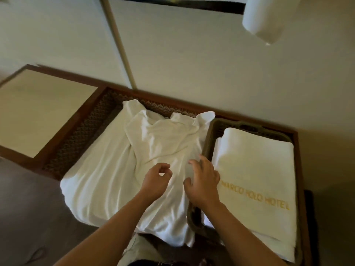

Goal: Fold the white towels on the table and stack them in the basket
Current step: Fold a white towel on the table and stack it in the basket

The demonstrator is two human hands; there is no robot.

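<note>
My left hand (pixel 156 180) hovers over the crumpled white towel (pixel 134 164), fingers loosely curled and holding nothing, apparently ready to take up a fold of cloth. My right hand (pixel 203 182) has its fingers spread and relaxed, reaching across the towel's right edge just beside the basket (pixel 206 143); whether the fingertips touch the cloth I cannot tell. The towel lies unfolded in a heap on the table (pixel 80 135), its near edge hanging over the front, so it is within easy reach. The basket stands directly to its right, rim touching the cloth, which keeps the transfer short. A folded towel (pixel 255 169) with gold lettering already lies flat inside it, forming the base of the stack.
</note>
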